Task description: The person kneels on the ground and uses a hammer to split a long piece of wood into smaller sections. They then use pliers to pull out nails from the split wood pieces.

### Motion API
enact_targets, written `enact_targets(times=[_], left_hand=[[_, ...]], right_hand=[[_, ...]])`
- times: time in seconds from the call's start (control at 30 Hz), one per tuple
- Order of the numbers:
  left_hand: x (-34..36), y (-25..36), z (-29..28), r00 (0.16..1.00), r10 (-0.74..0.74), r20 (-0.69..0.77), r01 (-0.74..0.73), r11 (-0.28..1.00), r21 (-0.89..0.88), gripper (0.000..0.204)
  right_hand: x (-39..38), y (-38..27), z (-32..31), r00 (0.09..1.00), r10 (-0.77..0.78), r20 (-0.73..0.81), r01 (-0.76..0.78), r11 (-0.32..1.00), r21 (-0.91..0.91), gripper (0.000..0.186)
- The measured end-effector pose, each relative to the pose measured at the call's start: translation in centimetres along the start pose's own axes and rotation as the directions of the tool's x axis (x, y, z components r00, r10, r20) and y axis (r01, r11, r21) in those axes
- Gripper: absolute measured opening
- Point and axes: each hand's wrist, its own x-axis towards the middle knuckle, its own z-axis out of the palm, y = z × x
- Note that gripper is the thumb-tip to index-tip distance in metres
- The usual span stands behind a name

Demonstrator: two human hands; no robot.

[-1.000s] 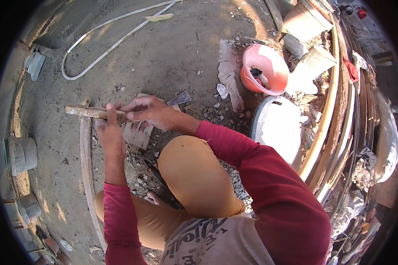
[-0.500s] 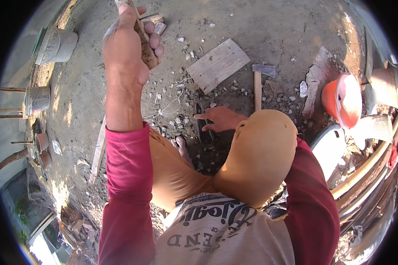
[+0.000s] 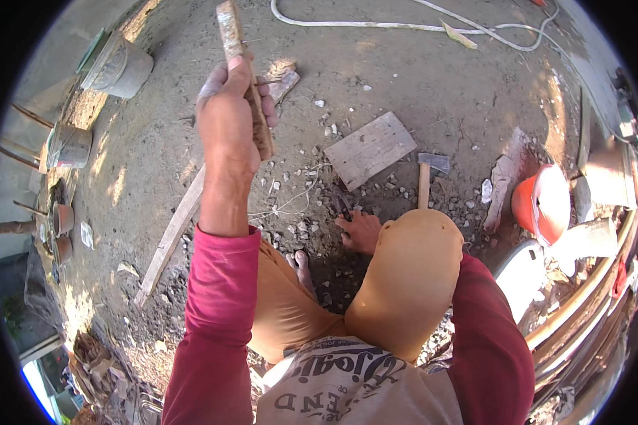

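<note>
Fingers of the left hand point(image 3: 227, 117) are wrapped around a wood strip point(image 3: 230, 32). Right hand point(image 3: 362, 232), partly curled, meets a dark tool point(image 3: 344, 205); closure cannot be confirmed.

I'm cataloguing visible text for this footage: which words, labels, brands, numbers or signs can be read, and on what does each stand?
Pale shirt front: dark printed lettering, large and small, upside down in view and partly creased; I won't copy its wording.
Grey bucket at upper left: no text can be made out.
Wooden strip in the left hand, and flat board: no readable text.
</note>
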Motion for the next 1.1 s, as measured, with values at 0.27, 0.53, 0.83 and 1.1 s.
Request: enact_targets(times=[0.27, 0.53, 0.83, 1.1], left_hand=[[2.9, -1.2, -5.0, 0.974, 0.178, -0.138, -0.192, 0.977, -0.097, 0.040], [5.6, -4.0, -4.0, 0.942, 0.130, -0.310, -0.157, 0.986, -0.062, 0.048], [7.0, -4.6, -3.7, 0.953, 0.108, -0.284, -0.123, 0.992, -0.034, 0.052], [7.3, -5.8, -2.9, 0.966, 0.127, -0.226, -0.120, 0.992, 0.044, 0.056]], right_hand=[[2.1, -2.3, -6.7, 0.988, 0.146, 0.057, -0.157, 0.916, 0.370, 0.090], [2.3, 10.2, -13.3, 0.951, 0.182, 0.251, -0.292, 0.798, 0.527, 0.062], [4.4, 0.2, -28.4, 0.939, 0.314, 0.141, -0.292, 0.509, 0.810, 0.063], [1.5, -8.4, -32.6, 0.924, 0.382, -0.014, -0.163, 0.426, 0.890, 0.064]])
